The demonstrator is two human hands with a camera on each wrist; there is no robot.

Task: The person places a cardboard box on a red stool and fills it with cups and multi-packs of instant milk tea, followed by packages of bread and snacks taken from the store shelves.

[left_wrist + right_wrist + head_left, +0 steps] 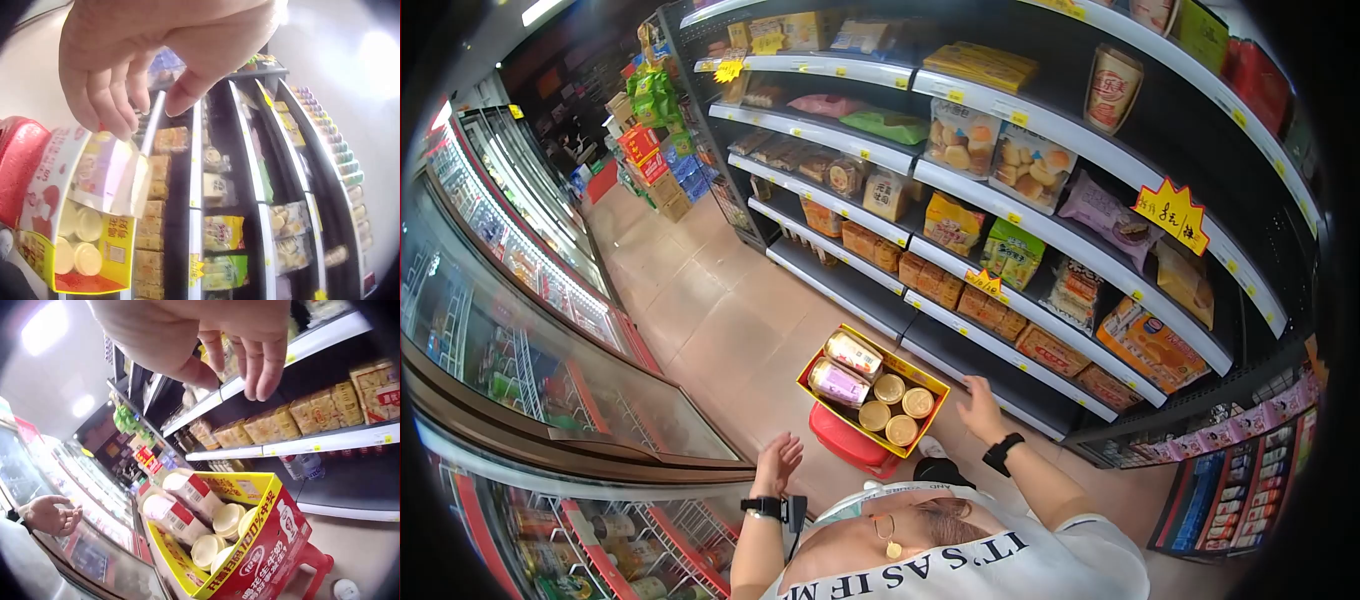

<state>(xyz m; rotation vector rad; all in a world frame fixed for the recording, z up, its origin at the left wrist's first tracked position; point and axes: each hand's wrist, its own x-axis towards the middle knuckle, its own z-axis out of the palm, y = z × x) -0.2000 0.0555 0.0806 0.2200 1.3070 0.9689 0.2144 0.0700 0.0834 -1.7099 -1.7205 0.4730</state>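
Observation:
A red and yellow carton [933, 385] sits on a red plastic stool [845, 440] in the head view. Inside it, two jars [837, 382] lie on their sides and several others stand with gold lids [875, 415] up. My left hand [777, 464] hangs in the air to the carton's left, fingers loosely bent and holding nothing. On the carton's other side, my right hand [980, 410] is apart from it, near the lowest shelf, also empty. In the right wrist view, the right hand [212, 337] is above the carton [275, 544], fingers pointing down.
Black shelves with white edges [830, 135] hold packaged bread [870, 243] and snacks along the right. Glass-door fridges [510, 330] line the left. Stacked boxes [665, 190] stand down the aisle on the tiled floor [690, 285]. A shoe [931, 447] is beside the stool.

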